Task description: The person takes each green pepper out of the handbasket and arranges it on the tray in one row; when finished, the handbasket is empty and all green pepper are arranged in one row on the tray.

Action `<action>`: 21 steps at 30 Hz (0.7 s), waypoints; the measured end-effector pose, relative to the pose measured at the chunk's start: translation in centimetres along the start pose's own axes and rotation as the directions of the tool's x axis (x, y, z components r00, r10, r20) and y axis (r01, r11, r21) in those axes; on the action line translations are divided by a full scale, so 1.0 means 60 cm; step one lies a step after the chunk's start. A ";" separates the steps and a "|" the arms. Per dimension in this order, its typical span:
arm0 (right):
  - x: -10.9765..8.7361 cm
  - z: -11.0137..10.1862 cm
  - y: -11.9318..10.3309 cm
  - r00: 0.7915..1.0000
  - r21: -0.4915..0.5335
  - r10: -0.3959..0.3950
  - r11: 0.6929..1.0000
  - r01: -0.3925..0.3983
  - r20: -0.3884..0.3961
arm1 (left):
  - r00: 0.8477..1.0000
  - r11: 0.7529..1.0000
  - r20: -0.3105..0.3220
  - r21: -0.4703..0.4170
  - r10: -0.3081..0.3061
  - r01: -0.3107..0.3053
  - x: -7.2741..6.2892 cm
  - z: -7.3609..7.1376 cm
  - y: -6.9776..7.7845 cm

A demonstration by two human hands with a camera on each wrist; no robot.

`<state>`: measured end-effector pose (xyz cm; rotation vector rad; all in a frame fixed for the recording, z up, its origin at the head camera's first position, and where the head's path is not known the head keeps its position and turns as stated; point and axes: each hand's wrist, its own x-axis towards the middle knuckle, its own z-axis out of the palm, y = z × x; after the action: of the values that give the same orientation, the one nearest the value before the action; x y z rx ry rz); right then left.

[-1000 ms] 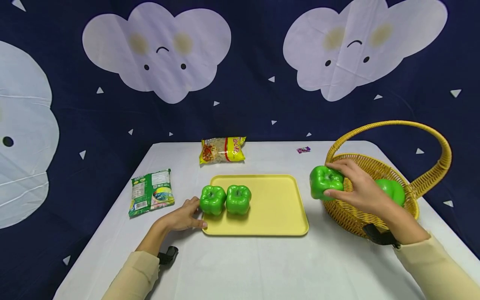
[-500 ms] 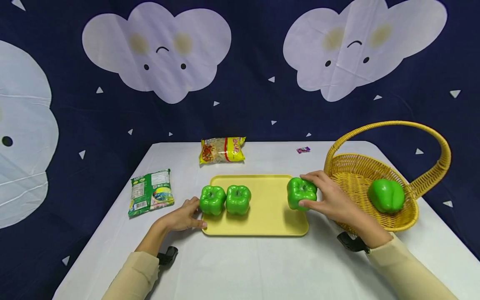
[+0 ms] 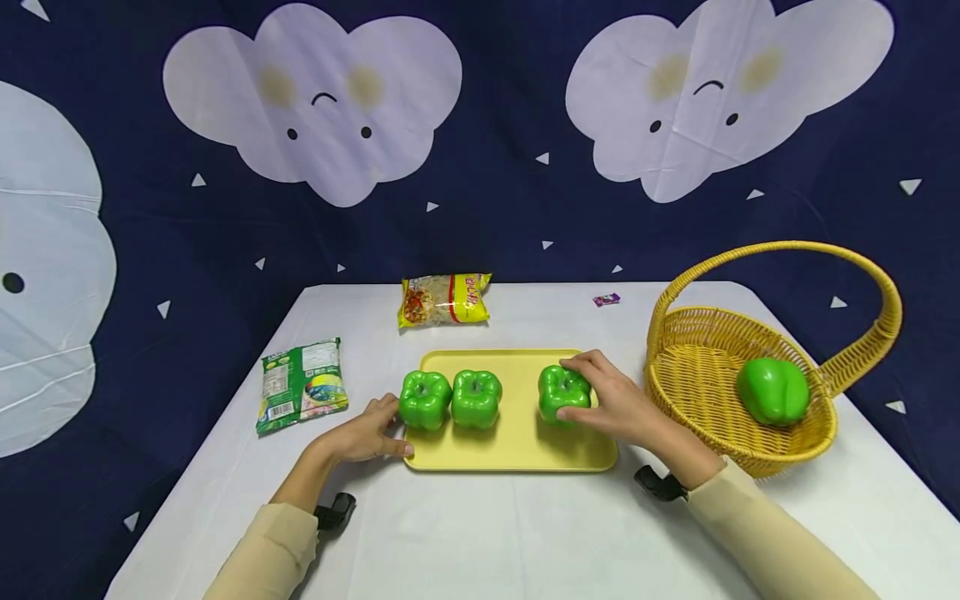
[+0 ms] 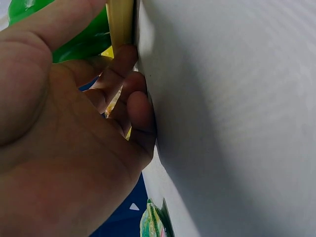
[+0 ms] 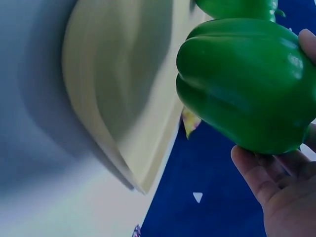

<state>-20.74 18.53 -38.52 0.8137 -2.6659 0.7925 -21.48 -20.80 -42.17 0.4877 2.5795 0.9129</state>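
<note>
Over the right half of the rectangular yellow tray, I find the right hand gripping a glossy green bell pepper between thumb and fingers; its contact with the tray I cannot determine. Two similar green peppers stand side by side at the tray's left end. The left hand, well apart from the right, rests with relaxed fingers against the tray's left edge. At right, I note a fourth green pepper inside a yellow woven basket with an arched handle.
</note>
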 end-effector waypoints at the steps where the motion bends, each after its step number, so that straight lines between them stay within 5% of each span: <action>1: 0.002 0.004 -0.001 1.000 0.003 0.002 1.000 -0.002 0.004 | 1.000 1.000 0.000 0.001 -0.003 0.003 0.000 0.000 0.000; 21: 0.037 0.051 -0.023 0.998 0.001 0.028 1.000 -0.028 0.052 | 1.000 1.000 0.006 0.000 -0.004 0.004 0.000 0.000 -0.001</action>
<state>-21.96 14.89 -39.63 0.8097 -2.7281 0.7917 -21.50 -20.83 -42.22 0.4849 2.5738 0.9092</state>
